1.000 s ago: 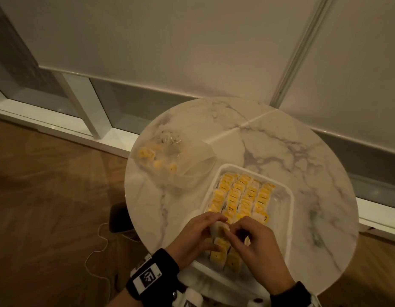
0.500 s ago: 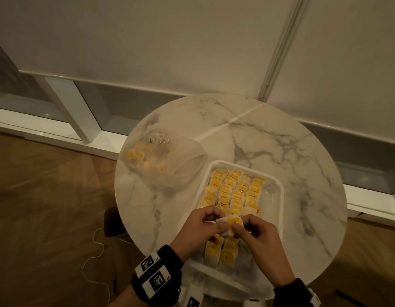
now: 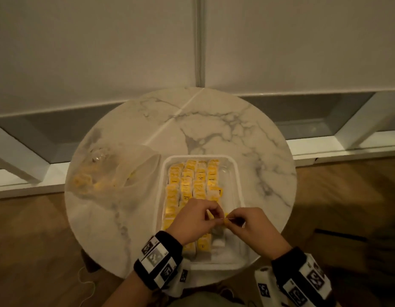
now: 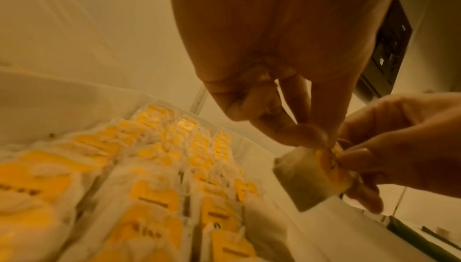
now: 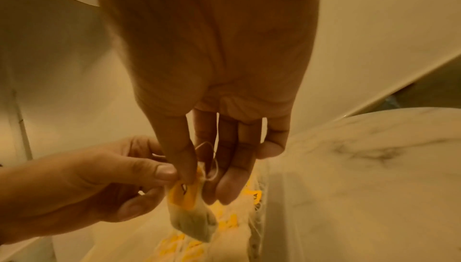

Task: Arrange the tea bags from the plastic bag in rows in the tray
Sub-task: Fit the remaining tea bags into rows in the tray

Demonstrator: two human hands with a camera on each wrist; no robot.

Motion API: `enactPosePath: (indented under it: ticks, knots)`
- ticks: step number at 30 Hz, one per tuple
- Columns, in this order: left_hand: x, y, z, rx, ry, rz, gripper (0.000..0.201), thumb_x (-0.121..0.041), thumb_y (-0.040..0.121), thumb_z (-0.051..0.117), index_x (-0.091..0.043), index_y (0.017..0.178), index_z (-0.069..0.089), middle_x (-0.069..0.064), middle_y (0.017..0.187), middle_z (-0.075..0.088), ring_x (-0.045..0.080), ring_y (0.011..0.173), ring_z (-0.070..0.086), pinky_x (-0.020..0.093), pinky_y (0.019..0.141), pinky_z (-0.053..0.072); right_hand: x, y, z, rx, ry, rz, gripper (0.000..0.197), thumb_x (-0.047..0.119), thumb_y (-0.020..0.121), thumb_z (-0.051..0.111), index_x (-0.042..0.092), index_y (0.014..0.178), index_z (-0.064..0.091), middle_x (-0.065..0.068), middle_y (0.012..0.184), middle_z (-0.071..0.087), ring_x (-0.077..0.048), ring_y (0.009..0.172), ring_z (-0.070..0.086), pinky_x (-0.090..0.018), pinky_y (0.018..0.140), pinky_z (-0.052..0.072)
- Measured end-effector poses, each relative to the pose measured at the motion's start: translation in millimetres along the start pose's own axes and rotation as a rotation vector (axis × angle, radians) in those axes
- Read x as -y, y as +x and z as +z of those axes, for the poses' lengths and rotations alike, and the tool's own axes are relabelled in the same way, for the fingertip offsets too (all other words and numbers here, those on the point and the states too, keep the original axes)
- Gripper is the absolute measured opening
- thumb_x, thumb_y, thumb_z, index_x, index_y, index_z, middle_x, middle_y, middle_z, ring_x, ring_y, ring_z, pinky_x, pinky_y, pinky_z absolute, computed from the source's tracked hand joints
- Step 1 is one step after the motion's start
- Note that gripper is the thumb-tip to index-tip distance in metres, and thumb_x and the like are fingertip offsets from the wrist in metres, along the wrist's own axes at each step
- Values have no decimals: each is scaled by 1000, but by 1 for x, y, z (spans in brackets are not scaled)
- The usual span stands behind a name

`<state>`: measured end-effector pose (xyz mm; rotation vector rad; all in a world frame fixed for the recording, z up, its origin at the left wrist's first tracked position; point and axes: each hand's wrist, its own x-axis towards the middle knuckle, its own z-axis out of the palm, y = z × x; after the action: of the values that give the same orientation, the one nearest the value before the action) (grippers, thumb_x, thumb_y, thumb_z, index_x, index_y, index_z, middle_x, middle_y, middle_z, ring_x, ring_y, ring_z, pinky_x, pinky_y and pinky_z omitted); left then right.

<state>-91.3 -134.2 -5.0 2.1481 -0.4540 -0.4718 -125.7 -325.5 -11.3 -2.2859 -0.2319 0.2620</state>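
Observation:
A white tray point(image 3: 239, 180) on the round marble table holds rows of yellow-tagged tea bags point(image 3: 193, 182). Both hands meet above the tray's near right part. My left hand point(image 3: 211, 216) and right hand point(image 3: 233, 220) each pinch the top of one tea bag point(image 4: 309, 177), which hangs below the fingertips with its yellow tag point(image 5: 183, 193) and a looped string point(image 5: 208, 160). The clear plastic bag point(image 3: 116, 173) lies left of the tray with a few yellow tea bags point(image 3: 85, 181) inside.
The marble table point(image 3: 214, 129) stands against a white wall and low window ledge. Bare marble lies behind and right of the tray. A wooden floor surrounds the table, with a thin cable point(image 3: 85, 282) at lower left.
The view has swung, so the table sits more central. Both hands have lifted the tea bag from the tray's near rows and moved slightly right, now pinching its tag and string.

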Motion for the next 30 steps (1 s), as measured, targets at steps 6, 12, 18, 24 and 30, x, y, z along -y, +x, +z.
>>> enactPosePath:
  ticks: [6, 12, 18, 24, 30]
  knots:
    - [3, 0, 7, 189, 15, -100, 10, -18, 87, 75, -15, 80, 68, -6, 77, 70, 13, 45, 64, 22, 48, 48, -4, -15, -3, -96, 116, 38, 13, 9, 86, 67, 19, 90, 75, 7, 79, 71, -4, 76, 64, -13, 71, 47]
    - [10, 11, 11, 216, 204, -167, 18, -19, 81, 79, -27, 72, 66, -2, 81, 70, 14, 61, 69, 31, 58, 55, -10, -38, 4, -96, 165, 80, 12, 18, 88, 65, 22, 91, 75, 9, 67, 64, -8, 66, 59, -22, 66, 46]
    - [8, 27, 9, 106, 426, -162, 15, -27, 79, 80, -28, 71, 67, -11, 74, 65, 3, 72, 61, 27, 67, 50, -23, -53, 8, 58, 78, 109, 21, 36, 92, 58, 26, 105, 73, 12, 61, 51, -4, 60, 51, -12, 60, 35]
    - [5, 29, 12, 114, 587, -184, 14, -33, 81, 75, -30, 72, 64, -13, 73, 62, 3, 71, 58, 19, 55, 39, -32, -58, 11, 55, 52, 125, 23, 38, 94, 57, 29, 110, 71, 15, 73, 55, -2, 66, 49, -21, 70, 44]
    - [2, 25, 9, 73, 646, -230, 17, -39, 80, 74, -27, 76, 63, -12, 71, 58, 3, 69, 54, 22, 53, 36, -32, -58, 13, 50, 54, 126, 22, 34, 96, 55, 27, 109, 70, 14, 72, 56, -3, 66, 48, -24, 71, 44]
